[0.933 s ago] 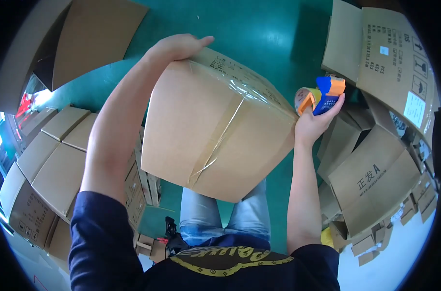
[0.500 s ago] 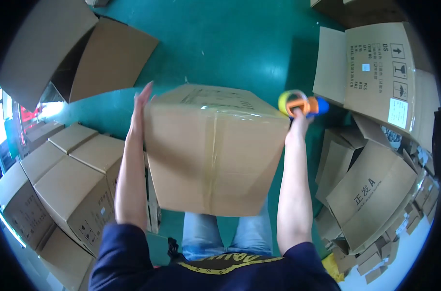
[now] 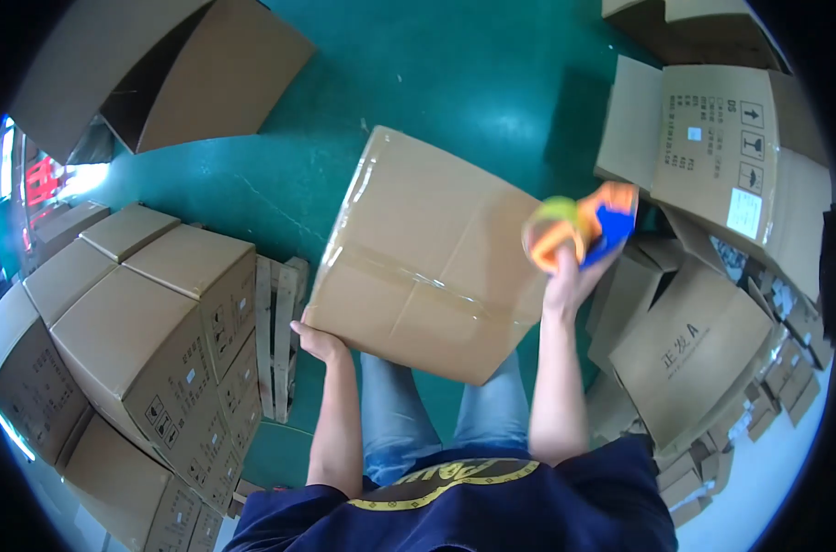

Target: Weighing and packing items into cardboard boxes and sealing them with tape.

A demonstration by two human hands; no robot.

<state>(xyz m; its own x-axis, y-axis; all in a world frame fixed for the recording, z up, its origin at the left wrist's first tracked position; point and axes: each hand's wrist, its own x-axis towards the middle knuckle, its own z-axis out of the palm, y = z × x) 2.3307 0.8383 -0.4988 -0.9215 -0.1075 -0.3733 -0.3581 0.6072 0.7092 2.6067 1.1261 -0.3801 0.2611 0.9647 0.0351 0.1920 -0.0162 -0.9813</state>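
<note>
1. The box (image 3: 427,216) is in front of the legs (image 3: 395,409), apparently off the floor (image 3: 464,69), its taped seam facing up and one corner pointing away from the body.
2. The left hand (image 3: 322,345) is closed around the box's near-left corner, thumb out to the side; this grip probably bears weight and keeps the box from tipping.
3. The right hand (image 3: 572,281) is wrapped around an orange-and-blue tape gun (image 3: 606,230) — its roll sits over the box's right side. The tool is blurred, and I cannot tell whether this hand also presses on the box; its wrist is close enough to help steady that side.
4. The box's visible face is shut, with clear tape along the seam and the left edge, so its contents are hidden.
5. At left, stacked boxes (image 3: 124,322) stand in snug rows beside a wooden pallet (image 3: 278,340), likely packed tightly for stability; their tops look closed.
6. At upper left, an open box (image 3: 225,74) shows only a dark gap; what it holds, I cannot tell.
7. At right, a printed box (image 3: 712,166) has a flap out — beneath it lie loose cardboard (image 3: 689,354) and scraps (image 3: 786,377).
</note>
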